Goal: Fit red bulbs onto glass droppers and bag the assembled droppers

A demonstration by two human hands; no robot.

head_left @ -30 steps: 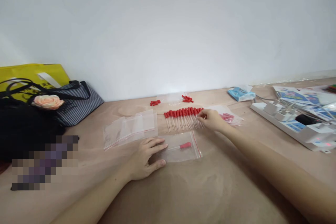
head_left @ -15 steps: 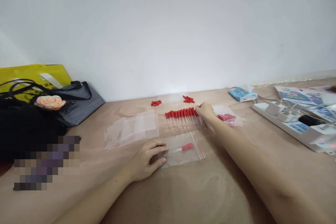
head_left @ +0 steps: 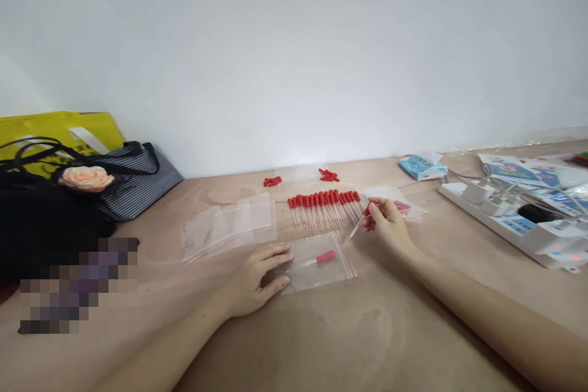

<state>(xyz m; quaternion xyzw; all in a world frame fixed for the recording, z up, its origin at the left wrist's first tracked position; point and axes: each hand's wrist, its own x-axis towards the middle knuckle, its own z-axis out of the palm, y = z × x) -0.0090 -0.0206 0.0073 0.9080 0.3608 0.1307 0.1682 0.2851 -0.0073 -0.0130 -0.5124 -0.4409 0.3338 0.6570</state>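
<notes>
Between the fingertips of my right hand (head_left: 388,223) is a dropper (head_left: 354,230), its red bulb up and its clear tube slanting down to the left. My left hand (head_left: 260,278) lies on the left part of a clear zip bag (head_left: 303,282), thumb and fingers apart. Inside that bag is one red-bulbed dropper (head_left: 326,256). Behind it, a row of several droppers (head_left: 324,199) lies side by side, bulbs toward the wall. Just beyond my right hand is another clear bag (head_left: 416,211) with pinkish-red pieces in it.
Flat zip bags (head_left: 225,226) lie left of the row. Small red bulbs (head_left: 272,182) form two piles near the wall. A power strip (head_left: 496,220) with plugs, a blue tissue pack (head_left: 422,166) and printed packets are at right. Bags, one striped (head_left: 138,187), stand at left.
My right hand has drawn back toward me and right from the end of the row, with a dropper in its fingers. My left hand stays on the zip bag.
</notes>
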